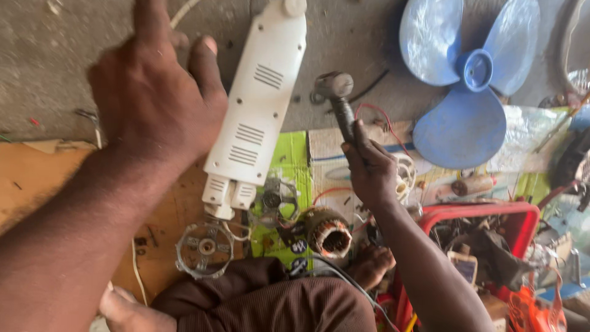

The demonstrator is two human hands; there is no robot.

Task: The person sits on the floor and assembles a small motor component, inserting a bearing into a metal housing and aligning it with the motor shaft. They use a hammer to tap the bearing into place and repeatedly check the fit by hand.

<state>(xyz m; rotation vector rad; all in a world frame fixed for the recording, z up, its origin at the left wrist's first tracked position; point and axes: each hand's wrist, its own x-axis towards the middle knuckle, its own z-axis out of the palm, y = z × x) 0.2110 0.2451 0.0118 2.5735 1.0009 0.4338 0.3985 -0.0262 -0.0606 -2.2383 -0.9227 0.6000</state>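
My right hand (369, 169) grips the dark handle of a small hammer (337, 92), whose metal head points up over the concrete floor. My left hand (153, 98) hovers raised and blurred at the upper left with fingers spread, holding nothing, just left of a long white plastic fan housing (255, 104) with vent slots. Below that housing lie a round metal motor end cover (206, 248) and a motor stator with copper windings (327, 230), next to my bare foot (372, 264).
A blue three-blade fan propeller (470, 80) lies at the upper right. A red plastic crate (485, 212) full of parts stands at the right. Flattened green and white cardboard (295, 160) and brown board (37, 178) cover the floor; loose wires lie about.
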